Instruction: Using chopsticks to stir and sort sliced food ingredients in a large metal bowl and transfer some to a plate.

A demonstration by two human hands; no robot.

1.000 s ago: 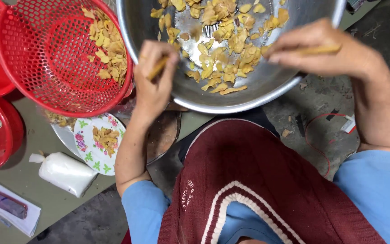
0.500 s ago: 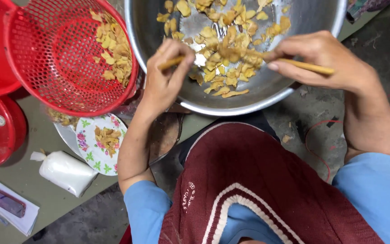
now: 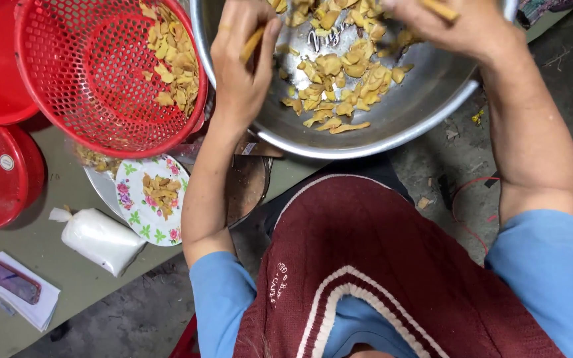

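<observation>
At the top of the frame a steel bowl (image 3: 426, 113) holds a loose heap of chips (image 3: 336, 79), thin, pale yellow, curled pieces that look dry, light and brittle; they would likely snap under a pinch, so lifting from beneath or nudging them along suits them better than squeezing. The left hand (image 3: 243, 66) is curled shut around a short stick (image 3: 252, 44) at the bowl's left rim, and the right hand (image 3: 462, 26), top centre-right, is closed on another stick (image 3: 440, 8) whose far end runs out of frame. The hands are well apart, both over the chips. The bowl looks stiff and smooth, best taken by its rolled rim. At upper left a red basket (image 3: 87, 73) holds more chips along its right wall, and below it a flowered plate (image 3: 134, 212) on the counter (image 3: 67, 278) carries a small pile.
</observation>
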